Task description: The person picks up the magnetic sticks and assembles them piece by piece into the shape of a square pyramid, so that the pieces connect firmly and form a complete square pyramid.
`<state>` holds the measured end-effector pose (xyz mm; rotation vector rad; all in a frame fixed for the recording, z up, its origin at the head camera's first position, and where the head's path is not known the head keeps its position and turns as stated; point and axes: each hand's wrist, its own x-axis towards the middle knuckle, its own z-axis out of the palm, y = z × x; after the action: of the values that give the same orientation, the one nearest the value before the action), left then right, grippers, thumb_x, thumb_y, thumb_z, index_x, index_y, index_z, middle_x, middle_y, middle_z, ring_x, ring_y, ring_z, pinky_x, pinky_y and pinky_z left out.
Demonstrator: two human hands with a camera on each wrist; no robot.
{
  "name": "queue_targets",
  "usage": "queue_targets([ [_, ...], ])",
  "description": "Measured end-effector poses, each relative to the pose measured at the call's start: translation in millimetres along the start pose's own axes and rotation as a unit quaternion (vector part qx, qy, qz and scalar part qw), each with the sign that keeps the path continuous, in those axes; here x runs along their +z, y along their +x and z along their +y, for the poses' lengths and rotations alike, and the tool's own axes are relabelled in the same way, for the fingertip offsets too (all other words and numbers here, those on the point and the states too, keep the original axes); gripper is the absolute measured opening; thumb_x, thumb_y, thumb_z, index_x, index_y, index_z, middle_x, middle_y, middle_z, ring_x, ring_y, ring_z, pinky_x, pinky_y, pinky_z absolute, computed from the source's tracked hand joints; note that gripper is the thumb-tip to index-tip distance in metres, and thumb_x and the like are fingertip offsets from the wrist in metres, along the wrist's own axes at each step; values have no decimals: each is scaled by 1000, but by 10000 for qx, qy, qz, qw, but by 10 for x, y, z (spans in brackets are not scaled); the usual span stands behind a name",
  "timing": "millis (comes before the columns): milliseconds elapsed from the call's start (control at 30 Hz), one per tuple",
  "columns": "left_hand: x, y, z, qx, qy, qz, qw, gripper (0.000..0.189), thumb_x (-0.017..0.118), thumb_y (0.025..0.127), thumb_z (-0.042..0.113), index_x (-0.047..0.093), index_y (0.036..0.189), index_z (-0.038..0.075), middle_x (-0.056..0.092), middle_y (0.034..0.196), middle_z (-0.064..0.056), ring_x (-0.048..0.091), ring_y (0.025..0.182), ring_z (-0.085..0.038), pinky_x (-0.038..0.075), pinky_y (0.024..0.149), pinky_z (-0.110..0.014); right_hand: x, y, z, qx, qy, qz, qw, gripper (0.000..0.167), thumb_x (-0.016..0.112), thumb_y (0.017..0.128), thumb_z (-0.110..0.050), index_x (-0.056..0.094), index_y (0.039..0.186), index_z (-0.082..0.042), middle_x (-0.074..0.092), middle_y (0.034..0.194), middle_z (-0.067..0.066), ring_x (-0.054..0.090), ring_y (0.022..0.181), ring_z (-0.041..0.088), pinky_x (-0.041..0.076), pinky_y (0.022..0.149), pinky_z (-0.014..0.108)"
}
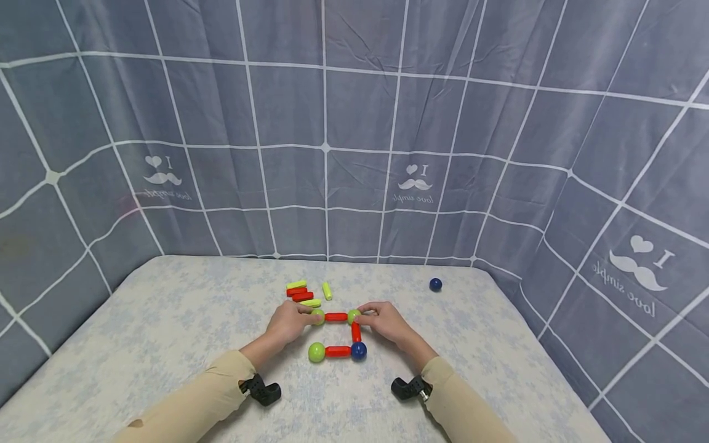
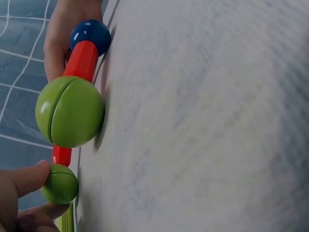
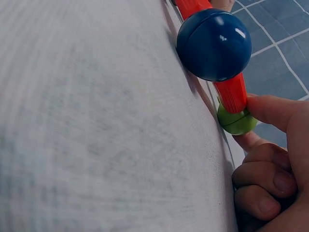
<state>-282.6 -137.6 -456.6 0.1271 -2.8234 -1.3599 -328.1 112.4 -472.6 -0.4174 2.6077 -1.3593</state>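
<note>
My left hand (image 1: pixel 287 322) pinches a green ball (image 2: pixel 60 184) between thumb and fingers at the far left of a shape made of balls and rods. A red rod (image 1: pixel 336 317) runs from it to another green ball (image 1: pixel 354 316), which my right hand (image 1: pixel 389 322) pinches with thumb and index finger, its other fingers curled in. From there a side red rod (image 3: pixel 231 93) leads toward me to a blue ball (image 3: pixel 214 44). A near red rod (image 1: pixel 338 351) joins that ball to a larger-looking green ball (image 2: pixel 70 111). The left side of the shape has a gap.
Beyond my left hand lie several loose rods, among them a red one (image 1: pixel 303 296) and a yellow-green one (image 1: pixel 327 291). A separate blue ball (image 1: pixel 436 285) sits at the back right of the patterned tabletop (image 1: pixel 183 320). A grey checked curtain (image 1: pixel 354 178) stands behind.
</note>
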Motion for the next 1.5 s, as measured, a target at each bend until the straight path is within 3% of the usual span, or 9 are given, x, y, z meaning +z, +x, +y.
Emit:
queue_targets([
  [133,-12,-6,17,-117,-47,46,9999,43,74,88,39,76,118,8,71,96,-10,47,64,-17,36,56,-29,3,13,0,40,-16,-19,10000,39,76,87,-41,74,116,-14,50,62,-5,46,59,11,38,59,27],
  [200,-22,-1,22,-113,-78,150,9998,41,71,91,40,76,117,9,69,90,-6,47,63,-16,36,55,-29,3,13,-3,42,-3,-19,10000,40,76,87,-41,74,116,-14,50,62,-5,46,59,11,37,60,28],
  [400,-35,62,17,-4,-208,547,9983,33,68,94,33,76,114,8,71,113,-8,50,64,-17,38,54,-29,2,2,-3,33,37,-2,10000,41,77,86,-40,74,116,-12,48,61,-5,45,58,12,37,59,29],
  [700,-66,195,-11,102,156,657,9977,30,71,92,28,76,115,11,71,122,-11,58,81,-19,39,61,-28,-2,0,6,6,25,5,10000,41,77,87,-39,74,117,-12,46,59,-6,43,56,12,36,57,28],
  [800,-74,228,-18,92,275,678,9973,30,72,91,27,75,116,10,70,123,-12,55,73,-19,37,57,-29,1,2,7,-26,13,7,10000,40,77,87,-38,74,117,-11,46,59,-6,42,55,11,36,57,28],
  [933,-82,261,-43,133,534,711,9960,27,72,90,22,76,113,10,72,119,-13,60,77,-21,41,59,-31,-2,-6,-8,-26,13,11,10000,39,77,87,-37,74,116,-11,45,59,-6,42,56,11,36,57,28],
  [1133,-107,270,-69,38,898,710,9934,21,75,88,22,79,106,11,74,114,-11,69,99,-30,52,75,-41,9,0,-2,2,2,10,10000,39,77,86,-38,75,115,-12,45,60,-7,40,57,11,35,57,27],
  [1300,-124,291,-66,31,1071,634,9922,20,77,86,22,80,102,10,75,109,-9,69,93,-27,53,74,-40,13,5,4,5,30,1,10000,38,77,87,-38,75,115,-12,44,58,-6,39,54,11,32,54,27],
  [1500,-157,304,-31,233,1580,512,9858,10,79,83,22,81,87,13,75,88,-2,64,72,-16,48,58,-32,8,6,-3,4,82,-17,10000,39,76,87,-38,74,115,-12,45,58,-6,38,54,11,32,54,27],
])
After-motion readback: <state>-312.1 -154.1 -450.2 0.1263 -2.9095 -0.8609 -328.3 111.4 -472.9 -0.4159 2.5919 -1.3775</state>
